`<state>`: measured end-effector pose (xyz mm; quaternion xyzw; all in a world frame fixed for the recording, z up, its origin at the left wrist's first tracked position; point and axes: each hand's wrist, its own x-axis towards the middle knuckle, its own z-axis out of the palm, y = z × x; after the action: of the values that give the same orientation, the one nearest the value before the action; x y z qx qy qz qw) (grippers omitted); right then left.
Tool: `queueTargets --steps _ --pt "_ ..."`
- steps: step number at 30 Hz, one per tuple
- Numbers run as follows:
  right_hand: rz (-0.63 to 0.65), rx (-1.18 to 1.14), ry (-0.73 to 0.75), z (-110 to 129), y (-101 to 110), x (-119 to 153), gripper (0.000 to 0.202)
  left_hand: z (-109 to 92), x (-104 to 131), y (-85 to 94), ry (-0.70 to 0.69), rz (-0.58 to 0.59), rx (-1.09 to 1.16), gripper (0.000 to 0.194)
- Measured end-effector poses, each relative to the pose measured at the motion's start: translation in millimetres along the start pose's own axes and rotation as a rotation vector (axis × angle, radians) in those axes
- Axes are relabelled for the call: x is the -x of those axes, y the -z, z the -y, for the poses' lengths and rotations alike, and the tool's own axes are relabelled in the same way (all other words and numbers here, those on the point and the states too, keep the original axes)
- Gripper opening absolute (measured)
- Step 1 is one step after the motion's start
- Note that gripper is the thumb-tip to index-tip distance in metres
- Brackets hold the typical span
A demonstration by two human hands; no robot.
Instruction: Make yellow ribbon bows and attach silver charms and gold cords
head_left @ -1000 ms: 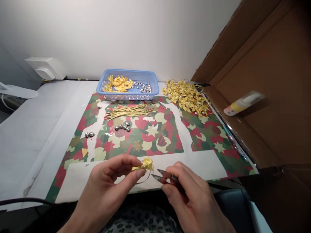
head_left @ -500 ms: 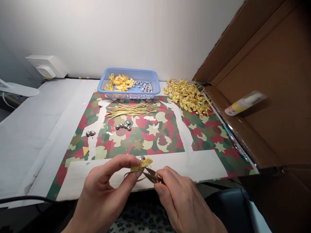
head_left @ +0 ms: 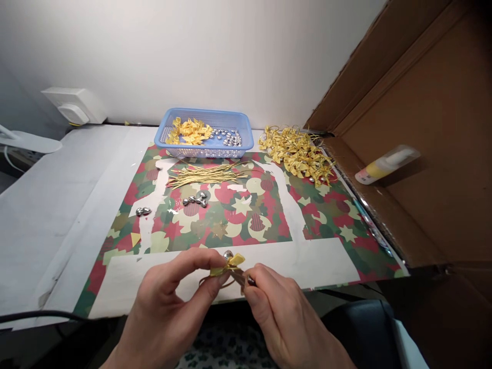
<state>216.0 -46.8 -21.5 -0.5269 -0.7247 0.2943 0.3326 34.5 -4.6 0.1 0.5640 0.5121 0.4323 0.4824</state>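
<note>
My left hand (head_left: pixel 172 302) pinches a small yellow ribbon bow (head_left: pixel 230 263) with a silver bell on top and a gold cord loop hanging below, at the near edge of the patterned sheet (head_left: pixel 319 215). My right hand (head_left: pixel 286 320) grips small scissors (head_left: pixel 241 278). Their blades sit right at the underside of the bow, against the cord. Both hands are close together, fingers touching around the bow.
A blue basket (head_left: pixel 243 123) at the back holds yellow bows and silver bells. Gold cords (head_left: pixel 205 174) and loose bells (head_left: pixel 195 199) lie mid-sheet. A pile of finished bows (head_left: pixel 298 151) sits back right. A cardboard box (head_left: pixel 430 169) with a glue bottle (head_left: pixel 384 164) stands right.
My right hand has moved left with the scissors, bringing the blades from beside the bow up against it. The blades look closer together now. My left hand has barely moved.
</note>
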Motion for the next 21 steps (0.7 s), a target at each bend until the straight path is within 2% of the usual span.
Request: queueTargets --steps 7,11,14,16,18,21 --pt "0.055 -0.119 -0.076 5.4 4.6 -3.3 0.038 0.6 0.5 0.2 0.019 -0.001 -0.018 0.017" --pt "-0.039 -0.153 -0.141 5.0 17.2 -1.0 0.04 3.0 -0.9 3.1 0.064 0.008 -0.044 0.008" --pt "-0.227 0.068 -0.231 -20.8 31.8 -1.3 0.038 5.7 -3.1 7.3 0.102 0.013 -0.094 0.007" --pt "-0.386 0.432 -0.276 -50.2 40.4 -5.5 0.038 7.4 -4.6 9.8 0.127 0.026 -0.098 0.011" --pt "-0.456 0.554 -0.31 -81.8 46.4 -12.8 0.038 8.3 -6.0 11.1 0.15 0.047 -0.073 0.012" --pt "-0.468 0.656 -0.317 -115.2 51.5 -24.5 0.035 7.5 -7.1 10.6 0.151 0.069 -0.024 0.011"
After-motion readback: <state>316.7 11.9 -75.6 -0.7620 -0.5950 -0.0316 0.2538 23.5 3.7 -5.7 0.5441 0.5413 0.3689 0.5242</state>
